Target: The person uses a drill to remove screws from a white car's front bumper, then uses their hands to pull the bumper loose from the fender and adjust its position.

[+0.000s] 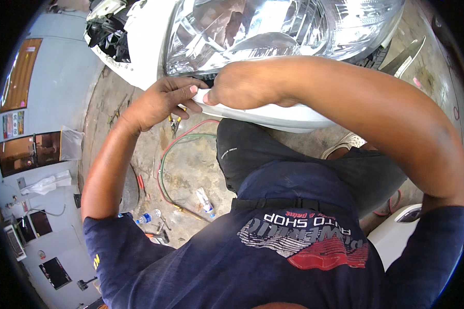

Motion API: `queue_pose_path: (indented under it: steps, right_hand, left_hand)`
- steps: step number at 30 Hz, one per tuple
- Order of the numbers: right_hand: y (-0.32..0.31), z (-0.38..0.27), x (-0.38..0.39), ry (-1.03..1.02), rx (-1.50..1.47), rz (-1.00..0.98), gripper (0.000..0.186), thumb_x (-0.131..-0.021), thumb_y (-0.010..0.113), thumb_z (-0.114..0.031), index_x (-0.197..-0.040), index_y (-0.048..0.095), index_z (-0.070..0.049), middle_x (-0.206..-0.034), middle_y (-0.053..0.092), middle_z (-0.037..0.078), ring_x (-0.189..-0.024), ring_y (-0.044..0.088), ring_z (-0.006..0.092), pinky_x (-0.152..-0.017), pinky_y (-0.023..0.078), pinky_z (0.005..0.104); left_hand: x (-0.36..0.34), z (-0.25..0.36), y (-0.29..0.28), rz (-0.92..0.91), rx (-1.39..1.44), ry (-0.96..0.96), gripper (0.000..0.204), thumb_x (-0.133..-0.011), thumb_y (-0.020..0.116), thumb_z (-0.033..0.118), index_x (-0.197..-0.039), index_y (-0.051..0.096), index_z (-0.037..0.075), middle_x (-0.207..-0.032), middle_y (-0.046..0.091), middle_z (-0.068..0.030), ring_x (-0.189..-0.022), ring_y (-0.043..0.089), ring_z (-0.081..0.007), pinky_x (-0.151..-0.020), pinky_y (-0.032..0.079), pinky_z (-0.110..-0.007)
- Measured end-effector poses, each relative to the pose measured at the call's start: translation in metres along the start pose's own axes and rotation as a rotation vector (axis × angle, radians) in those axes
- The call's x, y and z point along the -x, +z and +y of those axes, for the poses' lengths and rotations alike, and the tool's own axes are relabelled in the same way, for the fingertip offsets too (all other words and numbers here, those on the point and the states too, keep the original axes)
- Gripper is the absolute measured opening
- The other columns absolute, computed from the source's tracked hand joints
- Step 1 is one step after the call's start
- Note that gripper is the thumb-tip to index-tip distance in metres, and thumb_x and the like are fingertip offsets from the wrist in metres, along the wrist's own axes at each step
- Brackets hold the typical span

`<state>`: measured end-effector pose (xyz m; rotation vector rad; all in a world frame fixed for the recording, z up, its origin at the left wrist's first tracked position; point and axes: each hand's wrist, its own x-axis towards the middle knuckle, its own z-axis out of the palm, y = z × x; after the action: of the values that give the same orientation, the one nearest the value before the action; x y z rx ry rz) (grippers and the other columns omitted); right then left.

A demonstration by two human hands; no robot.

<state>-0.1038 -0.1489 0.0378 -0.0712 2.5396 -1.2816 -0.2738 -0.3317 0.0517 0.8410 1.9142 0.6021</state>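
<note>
A large clear headlight (pixel 273 31) fills the top of the head view, set in the front of a white car. Just beneath it runs a curved white body panel (pixel 278 116), bare along its lower edge. My left hand (pixel 176 100) pinches the panel's left end, thumb on top and fingers curled below. Close beside it, my right hand (pixel 250 85) is closed over the panel's upper edge, its thumb pointing at the left one. The right hand and forearm hide much of the gap between headlight and panel.
Red and green hoses (pixel 162 159) with a brass torch end curve over the concrete floor. Yellow-handled pliers (pixel 175 123), a plastic bottle (pixel 148 216) and a white tube (pixel 204 201) lie near my left side. A white car part (pixel 397 234) is at lower right.
</note>
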Motion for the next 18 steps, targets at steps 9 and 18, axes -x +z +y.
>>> queue_pose_path:
  steps: [9,18]
  right_hand:
    - [0.027,-0.010,-0.033,0.083,0.489,0.010,0.029,-0.098,0.063,-0.022,-0.108,0.081,-0.002,-0.105,0.079,0.020,-0.097,0.077,0.0368,-0.087,0.060,0.0482]
    - [0.046,-0.012,-0.011,0.195,0.195,0.552,0.025,-0.089,0.071,-0.019,-0.096,0.080,0.004,-0.099,0.078,0.026,-0.099,0.076,0.0431,-0.090,0.061,0.0520]
  left_hand:
    - [0.003,-0.018,-0.001,0.163,-0.322,0.381,0.035,-0.103,0.071,0.029,-0.123,0.078,0.000,-0.103,0.079,-0.0125,-0.082,0.074,-0.0152,-0.070,0.058,-0.033]
    - [0.044,-0.045,-0.020,0.790,-0.505,0.656,0.024,-0.091,0.079,0.004,-0.115,0.080,0.004,-0.109,0.079,-0.0081,-0.093,0.074,-0.0162,-0.076,0.057,-0.029]
